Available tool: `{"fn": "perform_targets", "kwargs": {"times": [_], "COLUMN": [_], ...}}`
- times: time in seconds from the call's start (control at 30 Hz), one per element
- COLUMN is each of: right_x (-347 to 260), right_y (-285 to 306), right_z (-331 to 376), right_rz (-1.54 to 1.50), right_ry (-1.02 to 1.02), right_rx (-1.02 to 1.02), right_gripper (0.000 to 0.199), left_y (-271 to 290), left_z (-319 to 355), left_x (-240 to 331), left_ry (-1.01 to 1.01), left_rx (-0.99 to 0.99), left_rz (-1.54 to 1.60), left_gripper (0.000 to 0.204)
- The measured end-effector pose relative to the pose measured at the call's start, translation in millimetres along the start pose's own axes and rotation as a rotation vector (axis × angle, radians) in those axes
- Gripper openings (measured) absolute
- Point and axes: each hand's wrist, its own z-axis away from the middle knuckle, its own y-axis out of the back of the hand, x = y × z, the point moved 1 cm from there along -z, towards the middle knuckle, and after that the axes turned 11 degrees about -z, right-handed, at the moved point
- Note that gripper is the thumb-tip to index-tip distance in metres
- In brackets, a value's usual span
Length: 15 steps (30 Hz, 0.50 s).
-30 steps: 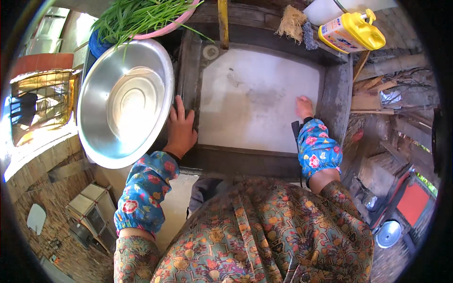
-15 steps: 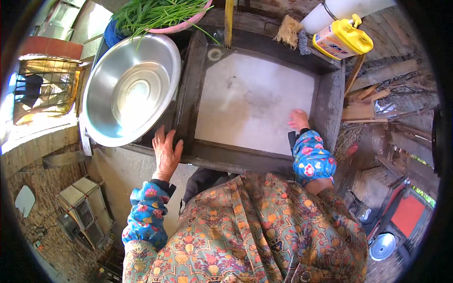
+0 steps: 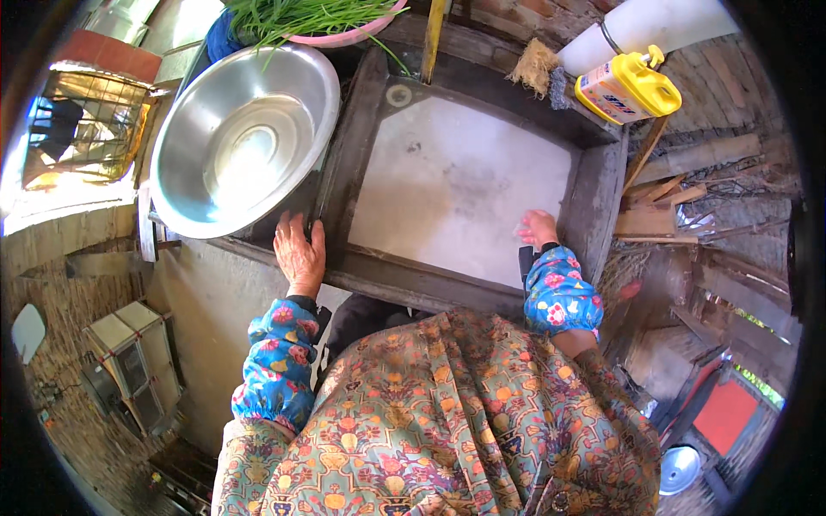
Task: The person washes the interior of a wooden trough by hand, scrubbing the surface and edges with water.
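Observation:
A dark-rimmed rectangular sink (image 3: 344,163) lies in front of me, with cloudy whitish water or a pale wet bottom inside; I cannot tell which. Over its right side, near the right wall, my right hand (image 3: 539,227) has its fingers loosely apart, and nothing shows in them. My left hand (image 3: 299,261) rests at the sink's near left edge, fingers stretched out and empty. Just beyond it, a large stainless steel basin (image 3: 198,142) stands tilted, with nothing visible inside. Its near rim is close to my left fingertips.
Long green leafy stalks (image 3: 314,15) lie in a pink basin (image 3: 354,36) at the back left. A yellow pump bottle (image 3: 628,86), a fibre scrubber (image 3: 535,67) and a steel wool pad (image 3: 559,90) sit at the back right. A yellow pole (image 3: 433,43) rises behind the sink.
The whole view has shifted a little. My left hand has moved slightly forward along the edge by the steel basin. My right hand stays over the sink's right side, its fingers slightly more curled.

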Motion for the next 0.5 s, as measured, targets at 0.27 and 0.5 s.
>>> {"fn": "perform_targets", "kwargs": {"times": [0.27,0.5], "right_x": [4.2,3.0], "right_y": [-6.8,-11.4], "right_z": [-2.3,-0.9], "right_rz": [0.021,0.012], "right_ry": [-0.008,-0.029], "right_rx": [0.038,0.072], "right_gripper": [0.028,0.029], "left_y": [-0.8,-1.8], "left_z": [0.2,-1.2], "left_x": [0.4,1.7], "left_ry": [0.008,0.0], "left_rx": [0.005,-0.007], "left_rz": [-0.017,0.02], "left_gripper": [0.031,0.027]}}
